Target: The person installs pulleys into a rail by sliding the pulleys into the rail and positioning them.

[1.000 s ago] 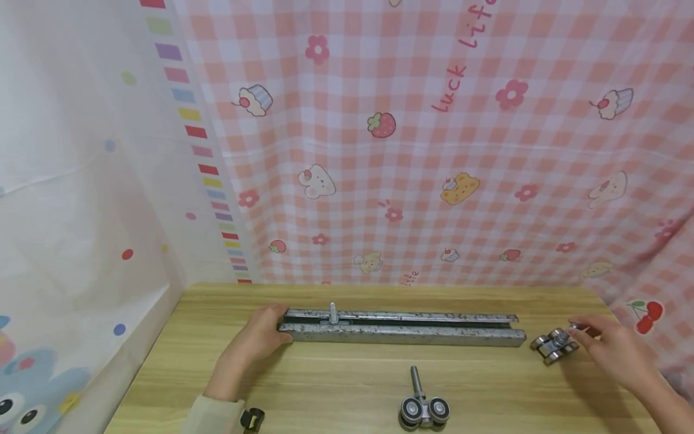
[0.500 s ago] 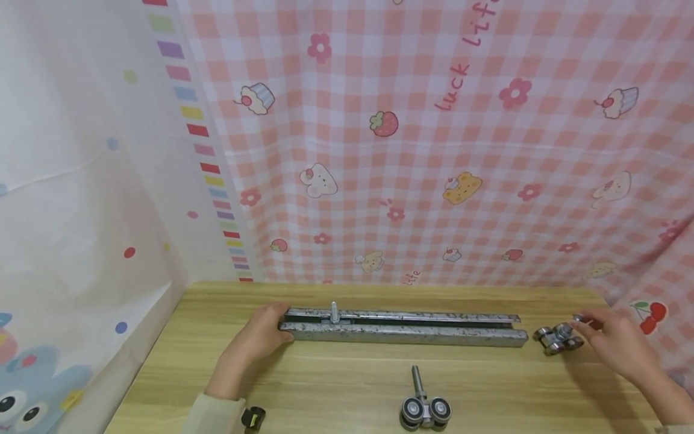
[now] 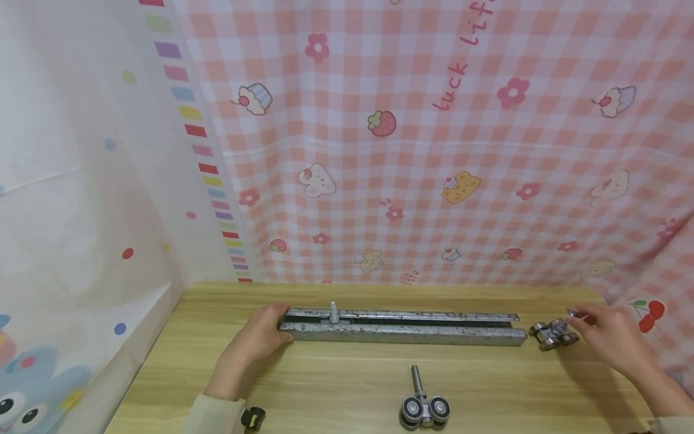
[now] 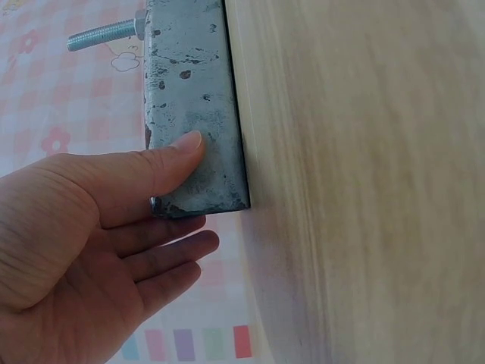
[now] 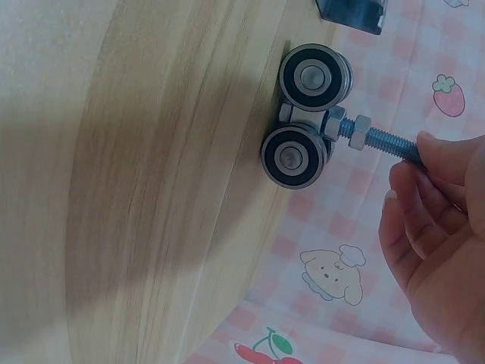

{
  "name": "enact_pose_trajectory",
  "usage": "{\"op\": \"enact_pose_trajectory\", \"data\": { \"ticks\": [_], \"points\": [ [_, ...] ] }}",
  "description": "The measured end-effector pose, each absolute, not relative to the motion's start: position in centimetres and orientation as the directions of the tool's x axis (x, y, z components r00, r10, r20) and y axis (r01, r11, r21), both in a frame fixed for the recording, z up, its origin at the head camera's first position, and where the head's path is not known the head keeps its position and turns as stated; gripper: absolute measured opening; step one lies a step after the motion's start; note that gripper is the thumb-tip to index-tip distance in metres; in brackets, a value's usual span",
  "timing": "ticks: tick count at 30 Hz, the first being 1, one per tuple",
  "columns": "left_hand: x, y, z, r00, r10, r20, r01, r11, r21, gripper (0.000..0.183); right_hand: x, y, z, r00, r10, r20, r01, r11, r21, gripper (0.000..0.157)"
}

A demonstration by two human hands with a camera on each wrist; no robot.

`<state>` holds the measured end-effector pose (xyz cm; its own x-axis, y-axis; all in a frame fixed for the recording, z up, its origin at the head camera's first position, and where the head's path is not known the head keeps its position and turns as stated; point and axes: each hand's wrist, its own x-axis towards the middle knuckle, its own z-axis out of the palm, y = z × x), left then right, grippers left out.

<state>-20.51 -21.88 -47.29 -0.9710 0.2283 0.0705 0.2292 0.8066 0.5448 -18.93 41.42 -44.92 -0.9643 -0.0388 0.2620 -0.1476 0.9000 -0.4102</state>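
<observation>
One hand (image 3: 261,331) gripping rail (image 3: 412,335), other (image 3: 616,339) apart, pinching bolt (image 5: 388,144)

Cloth-walled nook; checked curtain (image 3: 412,157); wooden table (image 3: 336,377)

High up on the head, one camera looks forward and down, taking in the left hand (image 3: 260,334), the right hand (image 3: 615,337) and the tabletop (image 3: 325,377) between! In tight on the left wrist, turned sideways, facing the thumb on the rail (image 3: 406,336); the head view shares that end. Right wrist, close and sideways too, sharing the wheeled trolley (image 3: 557,327) at the fingertips!
</observation>
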Motion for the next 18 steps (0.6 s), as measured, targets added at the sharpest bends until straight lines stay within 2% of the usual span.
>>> {"op": "enact_pose_trajectory", "data": {
  "ticks": [4,12,18],
  "points": [
    [-20.41,-21.93,-47.22,-0.970,0.232,0.077,0.236,0.807,0.542,0.038,-18.97,41.09,-44.84,-0.968,-0.026,0.248,-0.133,0.896,-0.424,0.029],
    [-20.39,-21.89,-47.20,-0.973,0.222,0.061,0.218,0.805,0.552,0.039,-19.05,40.88,-44.97,-0.930,-0.067,0.362,-0.220,0.890,-0.400,0.021],
    [-20.44,-21.95,-47.14,-0.974,0.220,0.055,0.213,0.802,0.557,0.036,-19.20,40.32,-45.00,-0.930,-0.079,0.360,-0.228,0.890,-0.395,0.021]
  ]
}}
